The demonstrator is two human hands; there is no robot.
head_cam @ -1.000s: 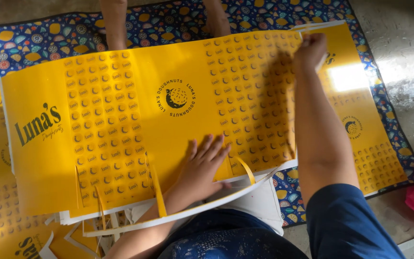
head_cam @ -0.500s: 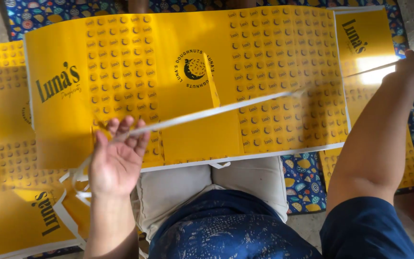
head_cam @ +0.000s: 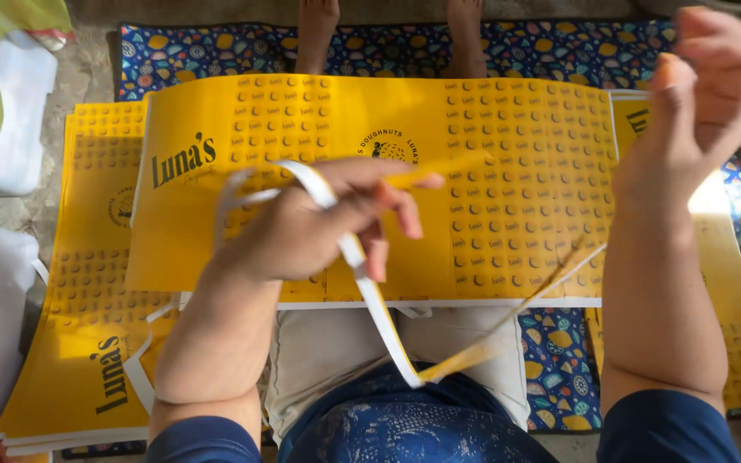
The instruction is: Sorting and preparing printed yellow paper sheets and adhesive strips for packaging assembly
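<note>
Strip [head_cam: 369, 291] of white-and-yellow paper hangs in a loop at lower centre. Left hand [head_cam: 319, 225] pinches its upper-left end; right hand [head_cam: 696, 111], fingers closed, holds the far end upper right, above the yellow sheet [head_cam: 508, 171].

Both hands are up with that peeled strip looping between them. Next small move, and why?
Probably drop the strip aside, onto the strips lying at the left. It hangs loose from the left hand in a slack loop up toward the right hand, apparently off the yellow sheet, so holding it seems to serve little.
</note>
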